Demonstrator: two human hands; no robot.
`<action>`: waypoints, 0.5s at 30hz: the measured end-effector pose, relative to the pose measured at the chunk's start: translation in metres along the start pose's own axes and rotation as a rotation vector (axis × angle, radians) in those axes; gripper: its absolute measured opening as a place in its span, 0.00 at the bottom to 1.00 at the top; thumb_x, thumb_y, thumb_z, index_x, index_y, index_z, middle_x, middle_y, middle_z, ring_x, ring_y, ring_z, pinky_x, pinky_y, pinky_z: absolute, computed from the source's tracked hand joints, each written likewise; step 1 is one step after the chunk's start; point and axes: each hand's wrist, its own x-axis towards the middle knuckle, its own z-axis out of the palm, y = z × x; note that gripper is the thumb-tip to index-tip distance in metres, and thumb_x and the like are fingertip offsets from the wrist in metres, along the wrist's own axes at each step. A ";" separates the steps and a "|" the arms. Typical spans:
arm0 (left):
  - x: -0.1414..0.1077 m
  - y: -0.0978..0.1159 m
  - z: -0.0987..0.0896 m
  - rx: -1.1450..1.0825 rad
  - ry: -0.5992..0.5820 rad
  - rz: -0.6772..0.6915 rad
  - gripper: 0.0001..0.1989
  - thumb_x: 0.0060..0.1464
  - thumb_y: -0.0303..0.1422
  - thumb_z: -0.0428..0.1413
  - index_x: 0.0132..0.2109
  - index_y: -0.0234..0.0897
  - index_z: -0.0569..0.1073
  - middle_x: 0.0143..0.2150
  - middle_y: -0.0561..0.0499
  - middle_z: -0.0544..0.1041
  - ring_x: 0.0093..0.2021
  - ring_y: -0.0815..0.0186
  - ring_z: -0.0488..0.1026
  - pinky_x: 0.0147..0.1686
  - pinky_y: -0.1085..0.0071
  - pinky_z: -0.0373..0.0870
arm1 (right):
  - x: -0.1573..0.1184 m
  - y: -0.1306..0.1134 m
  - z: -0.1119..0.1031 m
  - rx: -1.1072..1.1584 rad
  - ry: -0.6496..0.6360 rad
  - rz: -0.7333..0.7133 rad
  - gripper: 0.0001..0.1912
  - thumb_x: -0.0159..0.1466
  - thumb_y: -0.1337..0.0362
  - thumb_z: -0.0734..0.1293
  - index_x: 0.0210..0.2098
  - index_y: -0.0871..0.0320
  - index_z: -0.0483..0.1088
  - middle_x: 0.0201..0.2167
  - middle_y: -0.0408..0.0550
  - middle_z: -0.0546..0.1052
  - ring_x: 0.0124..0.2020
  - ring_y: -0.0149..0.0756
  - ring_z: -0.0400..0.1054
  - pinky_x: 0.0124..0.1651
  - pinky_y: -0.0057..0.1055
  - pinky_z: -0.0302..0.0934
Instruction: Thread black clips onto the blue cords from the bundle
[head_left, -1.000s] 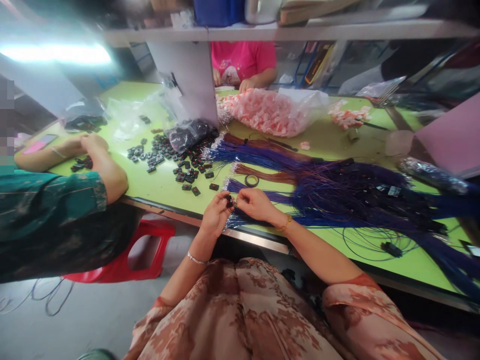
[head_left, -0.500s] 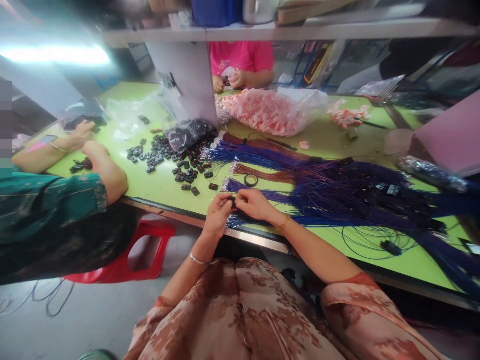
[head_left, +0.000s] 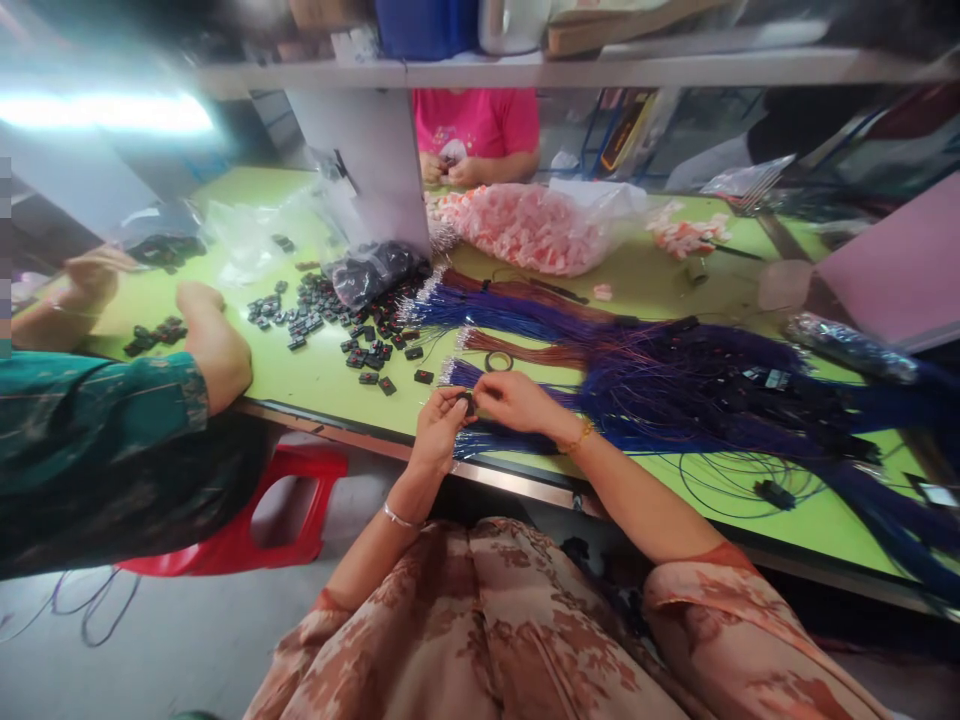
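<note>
The left hand [head_left: 437, 425] grasps a small black connector housing [head_left: 469, 402] between thumb and fingers, over the near edge of the table. The right hand [head_left: 517, 402] bunches its fingertips just beside that housing; they are too small and shaded to tell whether they pinch a wire.

The housing could slip from so narrow a hold and drop past the table edge, just below the grip. A sleeve or forearm brushing the blue wires [head_left: 465, 374], fanned close beyond the fingers, could tangle them or bend their metal-tipped ends.

The light green tabletop [head_left: 322, 370] carries loose black housings [head_left: 367, 350] to the left of the grip, a tape roll [head_left: 499, 362] just beyond it, brown wires [head_left: 517, 347] behind that, and a clear bag of pink pieces [head_left: 536, 230] farther off. A shelf [head_left: 600, 70] spans the far side. Left of the grip sits a green-sleeved co-worker [head_left: 112, 400], above a red stool [head_left: 300, 500].
</note>
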 end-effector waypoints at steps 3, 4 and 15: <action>0.004 0.001 0.000 -0.046 -0.008 -0.020 0.16 0.42 0.32 0.65 0.39 0.34 0.71 0.33 0.51 0.76 0.33 0.71 0.73 0.36 0.72 0.70 | 0.014 0.031 -0.021 -0.144 0.113 0.148 0.10 0.64 0.64 0.59 0.35 0.59 0.72 0.32 0.48 0.76 0.32 0.33 0.65 0.35 0.27 0.53; 0.006 0.000 0.000 -0.060 -0.002 -0.030 0.16 0.43 0.31 0.65 0.39 0.34 0.71 0.33 0.50 0.76 0.34 0.70 0.73 0.36 0.72 0.70 | 0.019 0.043 -0.026 -0.249 0.136 0.242 0.10 0.63 0.63 0.60 0.36 0.59 0.72 0.34 0.50 0.76 0.34 0.35 0.66 0.35 0.28 0.53; 0.013 -0.006 -0.007 -0.086 0.016 -0.089 0.13 0.44 0.29 0.63 0.39 0.34 0.71 0.33 0.50 0.76 0.33 0.70 0.73 0.37 0.70 0.70 | 0.028 0.086 -0.029 -0.580 -0.002 0.344 0.11 0.65 0.65 0.57 0.39 0.61 0.71 0.39 0.58 0.74 0.38 0.42 0.66 0.36 0.32 0.52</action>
